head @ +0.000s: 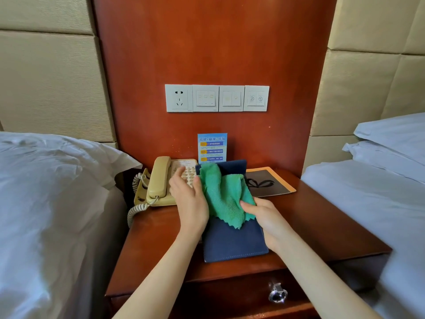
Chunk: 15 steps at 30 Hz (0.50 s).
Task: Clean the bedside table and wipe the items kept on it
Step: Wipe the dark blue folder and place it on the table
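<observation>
So there's two beds, the left bed (46,203) and the right bed (379,203), both in white sheets, sitting on either side of a reddish wooden counter (322,222) with a matching wall panel (207,42) rising behind it. A navy folder (232,242) is lying in the middle of the counter, its far end tipped up. Left of it a beige phone (161,180) is sitting with its coiled cord hanging off the counter's left edge. A green cloth (223,194) is draping over the upper part of the folder. The left hand (190,201) is resting flat against the folder's left edge, fingers straight and spread, partly over the phone keypad. The right hand (264,219) is pinching the cloth's lower right corner, so that grip is closed on the cloth. A dark card with an orange border (271,183) is lying at the back right, and a small blue sign (212,146) is standing against the panel under the row of switches (217,98). A shiny drawer knob (277,293) is showing at the front.
</observation>
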Each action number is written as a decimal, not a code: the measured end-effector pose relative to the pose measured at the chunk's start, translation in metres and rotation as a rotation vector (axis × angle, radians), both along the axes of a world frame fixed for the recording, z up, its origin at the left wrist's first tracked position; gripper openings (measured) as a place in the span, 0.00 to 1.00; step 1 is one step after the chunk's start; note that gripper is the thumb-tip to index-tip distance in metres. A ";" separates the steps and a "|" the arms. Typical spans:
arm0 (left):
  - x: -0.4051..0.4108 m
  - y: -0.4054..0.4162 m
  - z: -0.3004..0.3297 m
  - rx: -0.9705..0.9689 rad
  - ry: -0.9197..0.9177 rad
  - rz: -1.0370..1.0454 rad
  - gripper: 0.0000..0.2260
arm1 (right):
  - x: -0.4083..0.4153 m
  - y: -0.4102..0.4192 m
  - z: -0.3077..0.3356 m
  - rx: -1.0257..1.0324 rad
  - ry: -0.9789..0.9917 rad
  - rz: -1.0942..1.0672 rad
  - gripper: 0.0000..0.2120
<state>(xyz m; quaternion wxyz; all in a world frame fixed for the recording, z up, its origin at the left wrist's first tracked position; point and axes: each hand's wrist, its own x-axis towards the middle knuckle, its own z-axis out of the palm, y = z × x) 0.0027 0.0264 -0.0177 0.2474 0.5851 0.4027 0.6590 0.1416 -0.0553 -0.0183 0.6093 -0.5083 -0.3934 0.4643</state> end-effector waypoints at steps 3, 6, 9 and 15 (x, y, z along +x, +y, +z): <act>0.002 -0.007 -0.005 0.456 0.385 0.116 0.12 | 0.000 0.004 -0.005 0.041 0.001 -0.079 0.09; 0.006 -0.012 -0.008 0.565 0.687 -0.182 0.12 | 0.000 0.001 -0.006 0.103 -0.015 -0.108 0.10; 0.012 -0.009 -0.010 0.440 0.919 -0.320 0.19 | 0.003 -0.002 -0.010 0.133 -0.115 -0.163 0.09; 0.012 -0.003 -0.015 0.220 1.010 -0.277 0.30 | 0.004 -0.003 -0.012 0.113 -0.207 -0.164 0.10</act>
